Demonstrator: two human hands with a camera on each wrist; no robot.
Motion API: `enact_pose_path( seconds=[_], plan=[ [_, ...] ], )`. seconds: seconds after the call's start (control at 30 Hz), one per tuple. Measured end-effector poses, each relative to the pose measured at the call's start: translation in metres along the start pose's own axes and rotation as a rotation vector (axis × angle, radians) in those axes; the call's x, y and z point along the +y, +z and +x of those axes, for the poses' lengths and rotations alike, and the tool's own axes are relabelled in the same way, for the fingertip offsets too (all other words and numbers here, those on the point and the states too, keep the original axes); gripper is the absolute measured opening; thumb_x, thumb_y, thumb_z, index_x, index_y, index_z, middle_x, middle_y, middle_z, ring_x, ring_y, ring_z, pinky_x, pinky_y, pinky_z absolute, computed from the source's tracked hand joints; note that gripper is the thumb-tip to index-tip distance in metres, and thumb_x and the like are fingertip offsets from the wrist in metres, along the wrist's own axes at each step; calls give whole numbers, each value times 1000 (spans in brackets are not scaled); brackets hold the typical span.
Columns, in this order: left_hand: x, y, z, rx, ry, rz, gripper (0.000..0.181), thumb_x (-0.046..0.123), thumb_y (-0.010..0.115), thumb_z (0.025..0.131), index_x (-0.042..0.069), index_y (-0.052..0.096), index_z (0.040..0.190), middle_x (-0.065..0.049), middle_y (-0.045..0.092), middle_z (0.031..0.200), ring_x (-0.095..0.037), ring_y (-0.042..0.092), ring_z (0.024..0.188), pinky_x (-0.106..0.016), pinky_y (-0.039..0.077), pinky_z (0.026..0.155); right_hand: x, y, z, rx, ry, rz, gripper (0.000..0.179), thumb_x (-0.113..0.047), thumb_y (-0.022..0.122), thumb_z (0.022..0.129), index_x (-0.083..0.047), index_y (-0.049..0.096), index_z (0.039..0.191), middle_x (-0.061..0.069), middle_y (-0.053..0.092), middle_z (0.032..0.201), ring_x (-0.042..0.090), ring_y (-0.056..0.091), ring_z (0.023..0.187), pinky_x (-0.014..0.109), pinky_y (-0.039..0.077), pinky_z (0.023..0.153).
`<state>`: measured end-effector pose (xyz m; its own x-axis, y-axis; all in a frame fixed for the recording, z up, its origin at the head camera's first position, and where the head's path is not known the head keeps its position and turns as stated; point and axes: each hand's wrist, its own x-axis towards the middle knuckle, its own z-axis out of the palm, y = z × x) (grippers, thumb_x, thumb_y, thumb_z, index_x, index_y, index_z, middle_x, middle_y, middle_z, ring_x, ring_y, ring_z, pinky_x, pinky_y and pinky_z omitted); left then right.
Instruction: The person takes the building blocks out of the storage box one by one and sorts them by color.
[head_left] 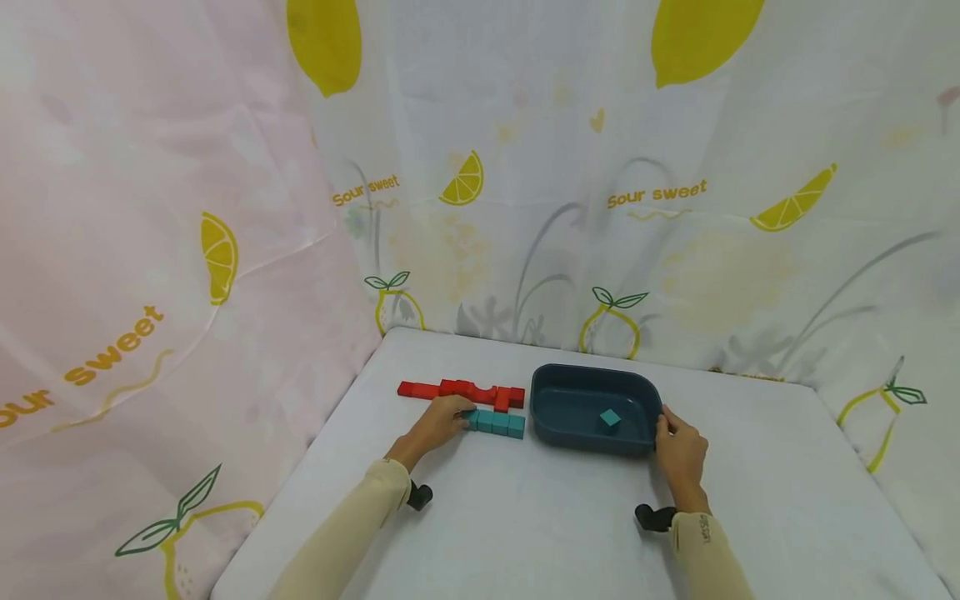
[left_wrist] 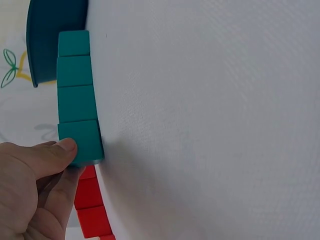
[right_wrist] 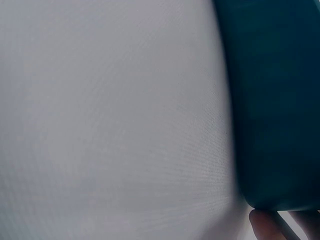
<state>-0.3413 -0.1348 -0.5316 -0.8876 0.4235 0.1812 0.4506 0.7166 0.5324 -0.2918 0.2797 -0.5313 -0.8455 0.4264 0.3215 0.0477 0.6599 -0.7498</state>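
My left hand [head_left: 442, 423] is at the left end of a short row of teal cubes [head_left: 495, 422]. In the left wrist view, its thumb lies on the front of the end teal cube [left_wrist: 82, 142], with fingers curled round its end, pinching it. A dark blue rectangular bin [head_left: 570, 437] stands to the right of the row, and a single teal cube [head_left: 610, 418] lies inside it. My right hand [head_left: 682, 450] holds the bin's right end at the rim. The right wrist view shows fingertips [right_wrist: 265, 225] against the bin's dark wall.
Behind the teal row, red blocks [head_left: 427, 391] of several shapes form a line on the white tabletop [head_left: 540, 525]. Cloth with lemon prints [head_left: 480, 242] hangs along the back and sides of the table.
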Motion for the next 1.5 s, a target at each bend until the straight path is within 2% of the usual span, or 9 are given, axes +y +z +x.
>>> enact_pose_path(
  seconds=[0.17,0.43,0.63,0.83,0.93,1.13,1.23,1.37,1.5],
  plan=[
    [2,0,2,-14,-19,1,37,2,71,88,4,66,125,-8,65,121,-24,57,115,-37,49,96,1,0,2,-6,9,3,35,-13,50,100,0,59,130,24,64,115,42,59,111,54,49,86],
    [7,-3,6,-53,-26,-12,48,11,77,85,7,62,130,-6,62,127,-24,54,118,-39,50,95,2,1,2,-23,29,-18,35,-15,49,100,-2,58,132,24,64,116,39,64,102,48,49,75],
    [21,-7,18,5,52,-85,45,14,74,88,4,61,130,-8,63,128,-24,56,119,-40,48,98,3,1,2,-8,22,-9,35,-14,49,100,0,58,132,24,64,116,42,62,107,52,50,80],
    [39,-1,38,99,170,-67,42,11,75,87,3,64,127,-8,65,124,-23,58,118,-38,48,98,2,2,1,7,10,-5,35,-14,50,99,0,59,130,24,65,113,38,65,97,50,50,76],
    [50,4,50,96,214,-60,43,12,75,86,1,64,126,-9,65,123,-24,58,117,-38,47,98,2,2,1,13,9,0,35,-14,50,99,-1,60,130,23,66,111,36,66,90,48,50,72],
    [76,19,68,29,268,-34,45,17,76,87,0,63,126,-9,65,123,-23,59,116,-36,47,99,4,6,0,14,11,-7,34,-14,51,99,-1,61,128,23,67,110,34,65,85,42,48,66],
    [92,28,76,-10,238,-16,48,22,76,86,2,63,127,-8,65,124,-22,58,117,-34,46,99,5,6,-1,10,12,-4,34,-13,52,99,-1,62,128,23,66,111,33,65,84,41,49,65],
    [117,37,92,-78,180,23,53,28,76,86,5,60,131,-7,63,127,-20,58,117,-30,46,98,5,5,1,17,-5,13,33,-13,52,99,0,61,128,23,66,112,34,66,89,46,51,71],
    [144,42,107,-115,166,82,57,33,75,87,5,58,134,-6,61,130,-17,56,119,-27,45,99,4,3,3,17,-6,14,33,-14,51,99,-1,61,128,23,66,112,33,65,87,40,50,67]
  ],
)
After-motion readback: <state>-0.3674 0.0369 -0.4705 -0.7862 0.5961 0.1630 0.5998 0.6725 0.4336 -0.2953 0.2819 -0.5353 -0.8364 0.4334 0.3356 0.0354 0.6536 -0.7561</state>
